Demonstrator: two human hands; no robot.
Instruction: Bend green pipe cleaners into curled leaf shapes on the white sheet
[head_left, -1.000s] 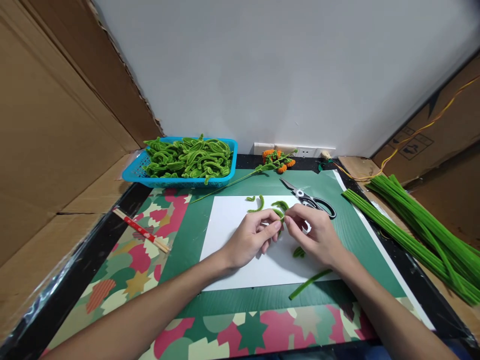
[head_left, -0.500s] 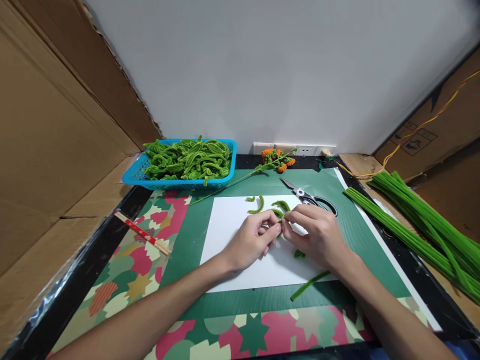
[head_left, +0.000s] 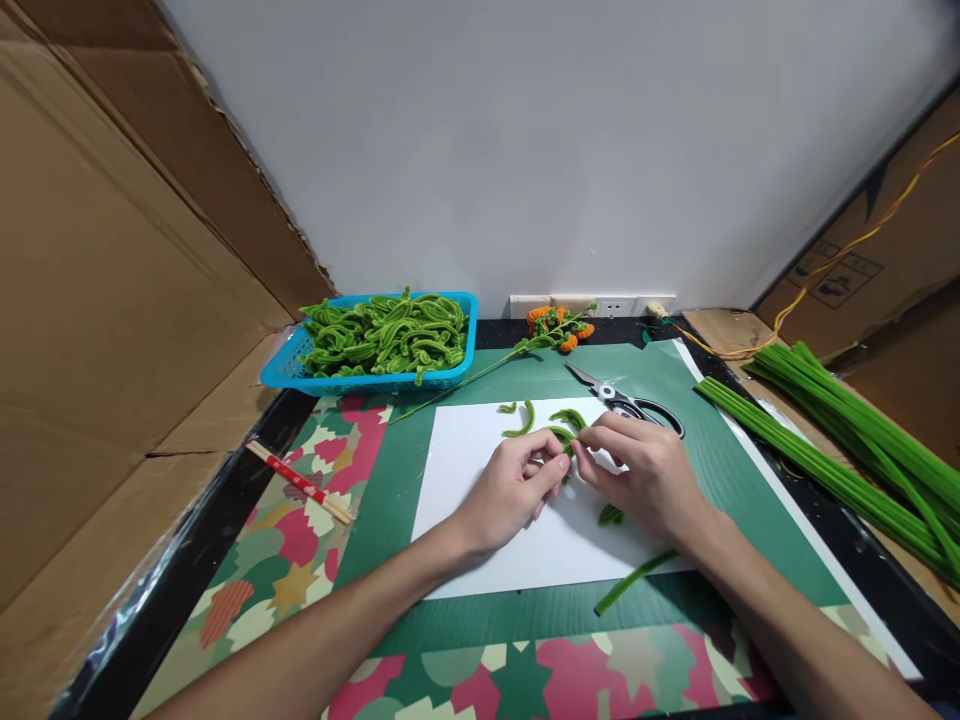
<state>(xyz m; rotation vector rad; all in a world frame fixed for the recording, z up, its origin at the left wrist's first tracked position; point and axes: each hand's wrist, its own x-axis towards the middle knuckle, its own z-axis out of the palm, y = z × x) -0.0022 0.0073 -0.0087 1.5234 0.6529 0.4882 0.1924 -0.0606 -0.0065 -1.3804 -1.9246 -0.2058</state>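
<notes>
My left hand [head_left: 517, 482] pinches a short green pipe cleaner [head_left: 568, 449] above the white sheet [head_left: 465, 500]. Fingertips of my right hand [head_left: 637, 462] close on the same piece from the right, and part of it is hidden between the fingers. Just beyond the hands lie several bent green pipe cleaner pieces, among them a curved one [head_left: 527, 420]. A small folded green piece [head_left: 610, 515] rests under my right hand. Nearer to me is a straight green length [head_left: 634, 582], partly off the sheet.
A blue basket [head_left: 367, 384] full of green pipe cleaner shapes stands at the back left. Scissors [head_left: 619, 400] lie open behind my right hand, near an orange flower stem [head_left: 559, 328]. Long green pipe cleaners [head_left: 847, 460] lie at right, chopsticks [head_left: 300, 483] at left.
The view has shifted slightly, so everything sits a little lower and further right. My hands stay together on the green piece, with the right fingertips drawn slightly away from the left.
</notes>
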